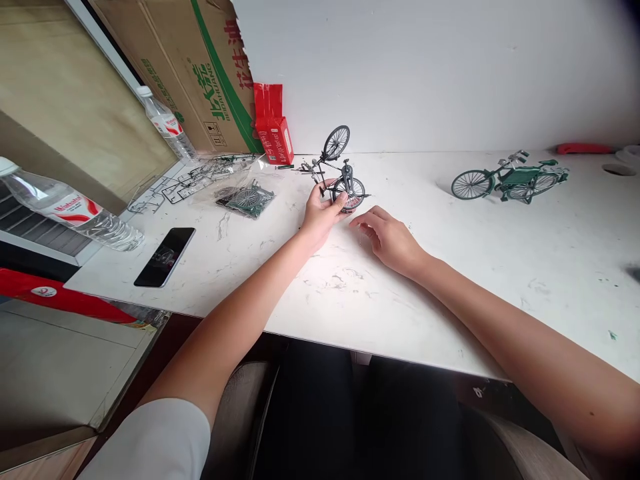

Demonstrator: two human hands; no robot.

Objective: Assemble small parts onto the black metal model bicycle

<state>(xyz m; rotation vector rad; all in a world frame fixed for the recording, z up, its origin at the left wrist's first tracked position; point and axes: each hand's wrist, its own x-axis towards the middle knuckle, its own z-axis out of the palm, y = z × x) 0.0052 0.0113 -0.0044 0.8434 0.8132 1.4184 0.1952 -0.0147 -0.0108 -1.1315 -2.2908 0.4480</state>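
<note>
Mid-frame, the left hand (324, 212) grips a black model bicycle (339, 171) on the bench (500, 267); the right hand (390, 237) rests loosely open beside it, holding nothing.

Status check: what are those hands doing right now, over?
Left hand holds black model bicycle at its rear wheel. Right hand open beside it. Nothing between them.

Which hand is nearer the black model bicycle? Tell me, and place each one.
Left. The left hand grips the black model bicycle at its lower wheel; the right hand lies open on the table just right of it, not touching.
</note>
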